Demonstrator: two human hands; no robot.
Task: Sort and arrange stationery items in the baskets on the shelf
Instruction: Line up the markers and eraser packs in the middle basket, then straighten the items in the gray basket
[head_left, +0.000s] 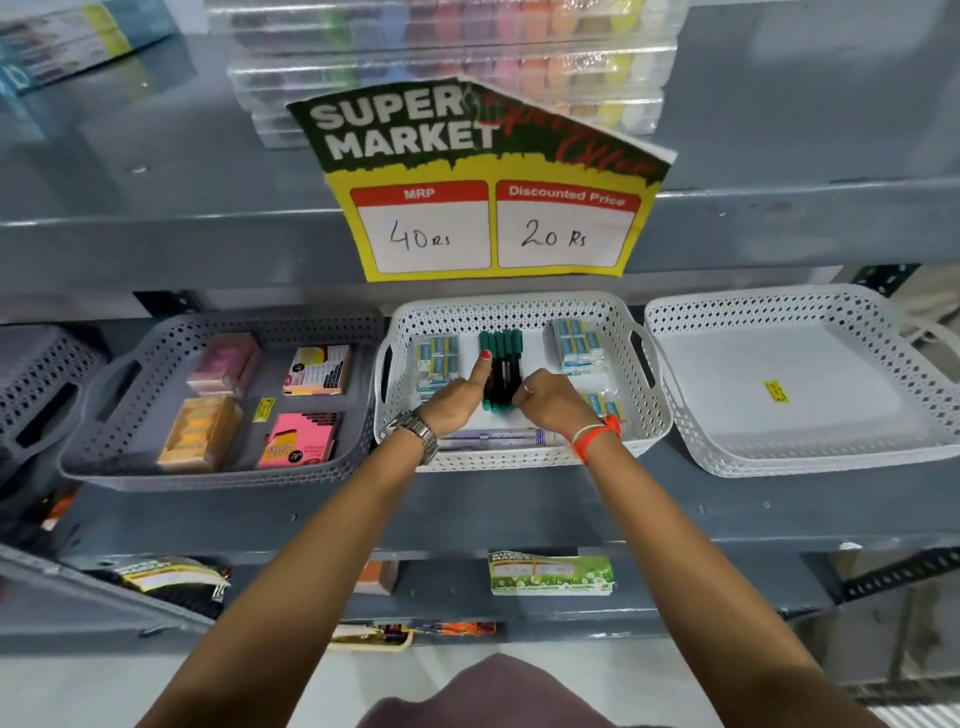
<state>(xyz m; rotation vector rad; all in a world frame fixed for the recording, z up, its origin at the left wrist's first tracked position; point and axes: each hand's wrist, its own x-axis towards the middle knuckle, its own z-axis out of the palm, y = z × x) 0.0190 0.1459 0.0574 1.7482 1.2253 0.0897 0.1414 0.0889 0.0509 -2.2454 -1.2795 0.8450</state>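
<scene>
Grey metal shop shelving (519, 514), several tiers, with a yellow and green price sign (493, 208) hung from the tier above and stacked clear cases of coloured items (452, 62) behind it. On the middle tier, three perforated baskets side by side: a grey basket (104, 441) at left holding sticky-note pads (298, 439) in pink, orange and peach; a white middle basket (519, 312); a white right basket (805, 457), bare but for a small yellow label (776, 391).

In the middle basket, eraser packs (577, 345) in blue and white at back right, more at back left and front right, a clear pen case (498, 439) along the front wall, and a bundle of green-capped markers (501, 364) standing lengthwise in the centre.

Left hand (457, 400) pressed flat against the bundle's left side, thumb stretched up along it. Right hand (550, 400) curled into a loose fist against the bundle's right side, near its front end. Between them, markers squeezed together rather than lifted; a true grasp by either hand cannot be told from here.

Step in hand, by the look of it: squaring the markers into a neat row. Best done with even pressure from both sides, caps all kept pointing to the back wall, ends nudged level, bundle kept clear of the eraser packs on either flank. Gentle release, to avoid rolling.
</scene>
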